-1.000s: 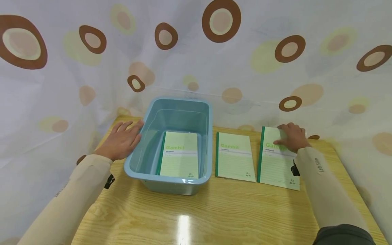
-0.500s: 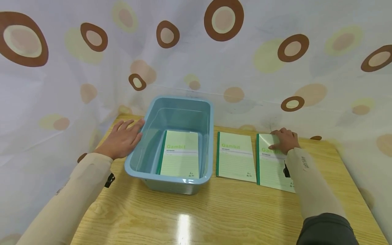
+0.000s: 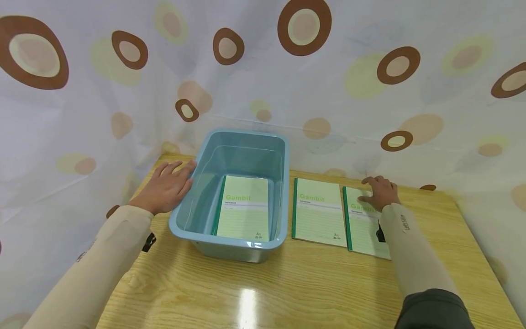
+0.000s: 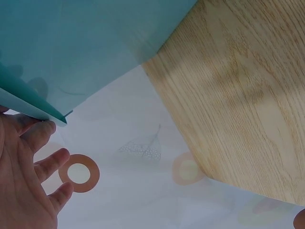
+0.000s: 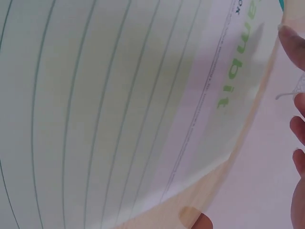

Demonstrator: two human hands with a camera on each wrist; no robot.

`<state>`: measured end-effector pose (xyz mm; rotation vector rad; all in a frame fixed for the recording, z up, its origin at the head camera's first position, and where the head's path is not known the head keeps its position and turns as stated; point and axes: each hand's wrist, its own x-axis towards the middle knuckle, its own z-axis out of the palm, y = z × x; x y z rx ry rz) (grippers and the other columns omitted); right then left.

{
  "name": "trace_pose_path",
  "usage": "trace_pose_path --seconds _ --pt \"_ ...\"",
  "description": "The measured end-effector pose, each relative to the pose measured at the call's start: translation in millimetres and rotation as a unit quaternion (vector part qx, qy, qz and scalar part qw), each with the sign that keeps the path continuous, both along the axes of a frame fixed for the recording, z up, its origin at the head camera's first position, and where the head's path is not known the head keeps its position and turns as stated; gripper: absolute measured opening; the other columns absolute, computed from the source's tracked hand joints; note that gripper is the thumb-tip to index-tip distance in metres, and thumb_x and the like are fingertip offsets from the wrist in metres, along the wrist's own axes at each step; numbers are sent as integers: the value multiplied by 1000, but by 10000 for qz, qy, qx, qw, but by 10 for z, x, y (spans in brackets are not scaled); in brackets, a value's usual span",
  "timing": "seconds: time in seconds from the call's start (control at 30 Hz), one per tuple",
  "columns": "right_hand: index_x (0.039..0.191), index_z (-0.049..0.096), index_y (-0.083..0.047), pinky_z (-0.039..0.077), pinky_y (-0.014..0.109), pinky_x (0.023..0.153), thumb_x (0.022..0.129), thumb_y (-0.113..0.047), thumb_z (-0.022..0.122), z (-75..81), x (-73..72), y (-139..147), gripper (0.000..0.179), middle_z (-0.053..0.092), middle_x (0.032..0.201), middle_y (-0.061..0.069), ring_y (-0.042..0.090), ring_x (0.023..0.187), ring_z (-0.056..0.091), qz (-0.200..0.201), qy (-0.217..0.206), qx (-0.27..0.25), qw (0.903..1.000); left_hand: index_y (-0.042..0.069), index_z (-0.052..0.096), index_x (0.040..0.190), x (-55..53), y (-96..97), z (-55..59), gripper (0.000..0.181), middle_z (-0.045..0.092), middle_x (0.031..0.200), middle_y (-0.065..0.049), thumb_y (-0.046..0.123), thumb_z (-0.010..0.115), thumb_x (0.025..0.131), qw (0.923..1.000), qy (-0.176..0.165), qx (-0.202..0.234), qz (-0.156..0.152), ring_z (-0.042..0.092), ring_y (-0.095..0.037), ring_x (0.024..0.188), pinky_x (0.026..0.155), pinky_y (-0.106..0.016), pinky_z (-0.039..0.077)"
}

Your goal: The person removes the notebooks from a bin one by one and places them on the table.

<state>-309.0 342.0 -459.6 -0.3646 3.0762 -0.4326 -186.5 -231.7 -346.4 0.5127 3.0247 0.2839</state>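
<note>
My left hand (image 3: 164,188) rests at the left rim of a light blue plastic tub (image 3: 232,243), fingers spread and touching the rim; the left wrist view shows its fingertips (image 4: 47,129) against the rim's outer side. Inside the tub lies a pale green notebook (image 3: 242,212) with a dark green spine. Right of the tub, a second notebook (image 3: 318,212) lies flat on the table. A third notebook (image 3: 365,230) lies beside it, partly covered by my right forearm. Over its top edge hovers my right hand (image 3: 381,192), fingers apart, holding nothing.
The wooden table (image 3: 312,288) runs on in front of the tub and notebooks. A white patterned cloth (image 3: 263,82) hangs close behind and at both sides. The notebooks' left edges lie close to one another and to the tub.
My right hand has moved left with the third notebook, lowered it flat beside the second one and let it go. My left hand has stayed at the tub's rim.
</note>
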Motion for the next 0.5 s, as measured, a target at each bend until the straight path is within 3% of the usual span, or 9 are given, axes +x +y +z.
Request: trace_pose_path --seconds 0.5 --pt "128 47 0 20 69 98 89 -24 68 62 30 -147 50 40 131 33 52 118 36 30 212 -192 9996 0 20 153 -3 13 4 55 34 153 -17 28 27 106 10000 -34 -34 12 20 -42 141 113 -58 6"
